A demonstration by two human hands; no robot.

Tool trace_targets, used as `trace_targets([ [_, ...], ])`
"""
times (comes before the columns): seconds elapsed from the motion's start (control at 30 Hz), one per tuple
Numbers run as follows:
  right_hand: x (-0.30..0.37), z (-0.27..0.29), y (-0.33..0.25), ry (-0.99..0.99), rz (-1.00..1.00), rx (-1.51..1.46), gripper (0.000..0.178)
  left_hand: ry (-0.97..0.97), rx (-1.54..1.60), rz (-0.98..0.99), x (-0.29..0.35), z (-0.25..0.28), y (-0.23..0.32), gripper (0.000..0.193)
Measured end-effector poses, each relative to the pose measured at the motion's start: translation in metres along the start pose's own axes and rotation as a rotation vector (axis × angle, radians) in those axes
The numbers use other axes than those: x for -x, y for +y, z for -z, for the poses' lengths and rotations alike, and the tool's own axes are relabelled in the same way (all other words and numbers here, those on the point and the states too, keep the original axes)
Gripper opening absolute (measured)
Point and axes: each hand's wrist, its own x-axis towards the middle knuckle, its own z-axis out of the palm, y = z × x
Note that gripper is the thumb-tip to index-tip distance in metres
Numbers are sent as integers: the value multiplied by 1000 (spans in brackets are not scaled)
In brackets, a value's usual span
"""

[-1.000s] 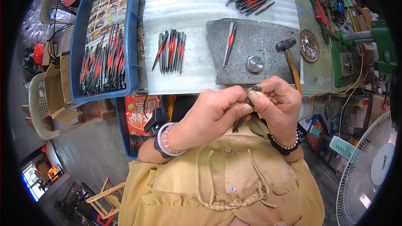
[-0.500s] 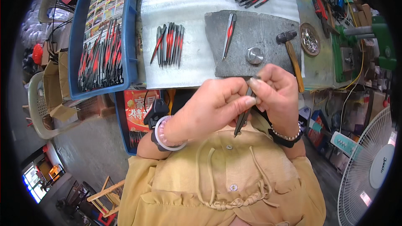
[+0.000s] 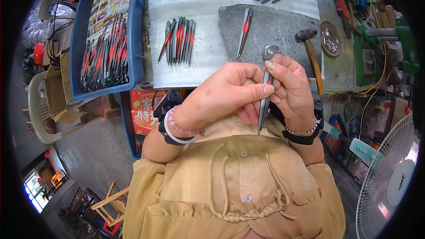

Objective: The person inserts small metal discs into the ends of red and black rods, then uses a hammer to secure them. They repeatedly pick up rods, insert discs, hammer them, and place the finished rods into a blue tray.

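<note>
1. Tweezers point(image 3: 264, 102), dark with a little red showing, are held upright-ish in the head view, in front of the table point(image 3: 343, 68), pointed end down over the tan top point(image 3: 195, 181).
2. The left hand point(image 3: 221, 88) is nearly closed, its thumb pressing the shaft; the lower fingers curl loosely behind. The right hand point(image 3: 293, 86) pinches the upper end between thumb and forefinger, which hides that end, so its alignment cannot be told.
3. If either pinch loosens, the narrow shaft could twist or drop toward the lap, since nothing supports it from below.
4. The sharp end faces the fabric; a downward slip could snag it or prick the wearer.
5. Right fingertips overlap the metal disc point(image 3: 270, 52) in view; whether they touch it cannot be told. A knock could slide it across the stone slab point(image 3: 287, 22) into the red-and-black pair point(image 3: 245, 31).
6. The hammer point(image 3: 314, 57) has its handle reaching the near edge, where a swinging forearm could catch it.
</note>
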Motion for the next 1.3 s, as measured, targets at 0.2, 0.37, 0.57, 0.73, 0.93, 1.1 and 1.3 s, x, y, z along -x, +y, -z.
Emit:
trace_targets([
  [0.2, -3, 1, 4, 2, 4, -46, 15, -17, 46, 23, -5, 7, -2, 22],
  [0.37, -7, 1, 5, -11, 7, -55, 16, -44, 49, 44, -8, 12, -2, 27],
  [0.57, -4, -7, 4, 36, 59, -10, 16, -47, 54, 36, -9, 15, -3, 28],
  [0.73, 4, -19, 4, 100, 174, 50, 15, -63, 15, 21, -6, 17, 4, 20],
  [0.93, 7, -23, 7, 133, 274, 62, 12, -114, -79, 43, -7, 21, 12, 29],
  [1.1, 5, -19, 7, 146, 268, 47, 11, -127, -64, 41, -12, 21, 13, 27],
  [1.3, 4, -19, 7, 158, 245, 26, 14, -104, -26, 37, -14, 20, 9, 23],
])
